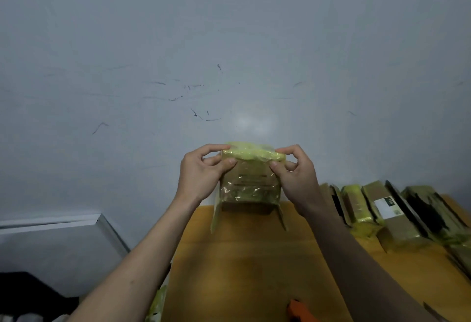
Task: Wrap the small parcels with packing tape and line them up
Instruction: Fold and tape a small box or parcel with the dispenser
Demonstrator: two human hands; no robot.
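Above the far edge of the wooden table (254,258), we have the parcel (251,181) lifted up in front of the grey wall (229,41). Our left hand (201,171) pinches its top left corner, thumb in front, fingers curled over the yellow-taped rim. Our right hand (295,174) pinches the top right corner the same way. Two loose flaps hang at its lower end. To the right, a row of wrapped parcels (387,209) lies side by side on the table. An orange tool (297,310), partly cut off, sits at the near edge.
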